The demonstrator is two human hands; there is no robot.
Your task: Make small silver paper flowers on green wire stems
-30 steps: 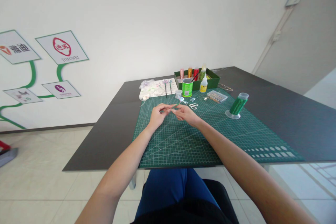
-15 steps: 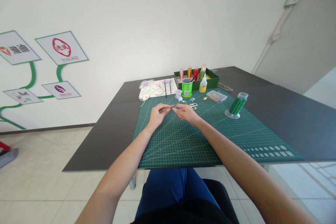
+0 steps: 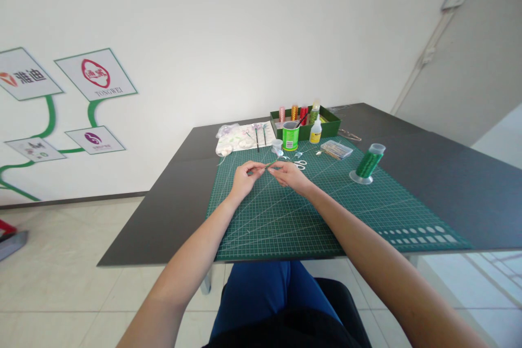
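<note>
Above the green cutting mat (image 3: 277,217), my left hand (image 3: 246,176) and my right hand (image 3: 289,175) meet with fingertips almost touching. Both are closed in a pinch on a thin green stem-like piece (image 3: 271,163), which slants up to the right between them. Its ends are partly hidden by the fingers. Just beyond my right hand lie white-handled scissors (image 3: 300,167), their blades partly covered by the hand. A small white-lidded jar (image 3: 277,145) stands behind the hands. Off to the right, a spool of green thread (image 3: 369,163) stands on the mat.
At the back is a green box (image 3: 330,129) holding several thread spools. Before it stand a green can (image 3: 290,137) and a glue bottle (image 3: 315,131). A clear case (image 3: 336,149) and pliers (image 3: 349,135) lie rightward; a white cloth (image 3: 240,137) with dark-stemmed pieces lies left.
Both hands stay in nearly the same place, still pinching the green piece. The piece shifts very slightly between the fingertips. Everything else on the table is unchanged.
</note>
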